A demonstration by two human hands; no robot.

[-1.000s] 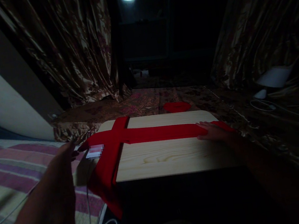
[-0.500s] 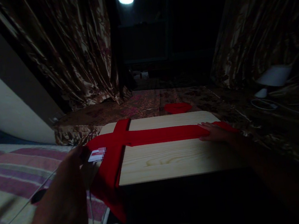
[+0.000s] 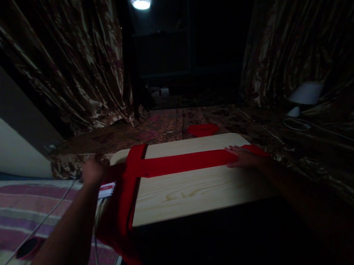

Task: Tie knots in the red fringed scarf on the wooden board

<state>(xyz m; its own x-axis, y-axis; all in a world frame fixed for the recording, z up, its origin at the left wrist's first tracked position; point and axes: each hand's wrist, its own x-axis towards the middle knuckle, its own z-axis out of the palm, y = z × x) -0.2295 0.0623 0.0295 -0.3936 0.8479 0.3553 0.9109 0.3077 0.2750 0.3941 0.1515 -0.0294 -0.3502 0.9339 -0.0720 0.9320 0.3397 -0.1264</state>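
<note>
A long red cloth (image 3: pixel 184 162) lies stretched flat across a pale wooden tabletop (image 3: pixel 185 190). At the left it meets a second red strip (image 3: pixel 122 214), which crosses the board and droops over the front edge. My right hand (image 3: pixel 241 157) rests palm down on the right part of the cloth, fingers spread out and holding nothing. At the board's left end is my left hand (image 3: pixel 95 169), beside the cloth; its fingers are lost in shadow. A white card or label with red print (image 3: pixel 106 189), partly blurred, lies just below that hand.
A striped bed cover (image 3: pixel 28 201) with white cables and a dark round object with a red rim (image 3: pixel 28 248) is on the left. Another red cloth piece (image 3: pixel 203 129) lies behind the board. A white lamp (image 3: pixel 306 93) stands right; patterned curtains (image 3: pixel 88 66) hang behind.
My left hand has moved forward and inward, to the far left corner of the board. My right hand stays on the cloth. The view has turned slightly right.
</note>
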